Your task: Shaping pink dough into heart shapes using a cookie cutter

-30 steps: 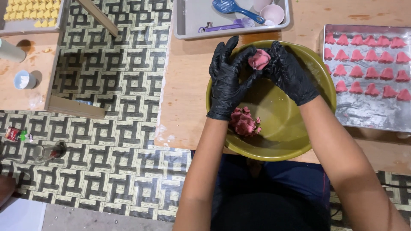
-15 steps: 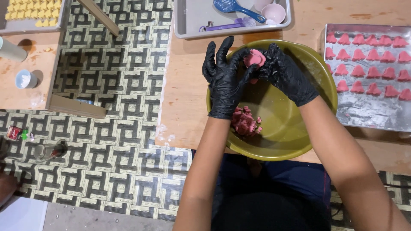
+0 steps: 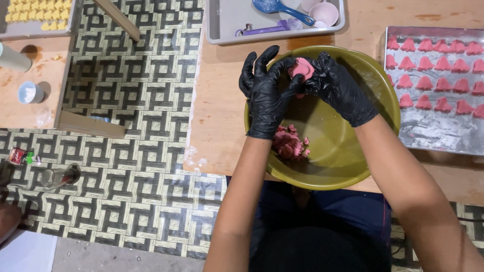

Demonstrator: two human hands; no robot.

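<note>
— Above the olive-green bowl point(image 3: 363, 166), what are the hands doing?

— Both wear black gloves. The left hand point(image 3: 264, 95) and the right hand point(image 3: 338, 88) meet over the far rim of the bowl, with a small pink dough piece point(image 3: 301, 68) pinched between them. The right hand's fingers are curled closed around it from the right; the left hand presses it with thumb and forefinger while its other fingers spread upward, loose.

— And the remaining dough?

— A darker pink lump point(image 3: 290, 143) lies on the bowl's bottom, near the left forearm, apart from the held piece.

— What sits around the bowl?

— It stands on a wooden tabletop point(image 3: 222, 116). To the right lies a metal tray point(image 3: 433, 136) with rows of shaped pink pieces point(image 3: 436, 83). Beyond the bowl is a grey tray point(image 3: 227, 25) holding a blue scoop point(image 3: 280, 7), a purple tool point(image 3: 264, 30) and two small pale cups point(image 3: 322, 12).

— Anything on the left?

— A patterned floor mat point(image 3: 126, 126), and past it a low wooden board point(image 3: 30, 116) with a small white cup point(image 3: 29, 92), plus a tray of yellow pieces point(image 3: 35, 12) at the top corner
</note>
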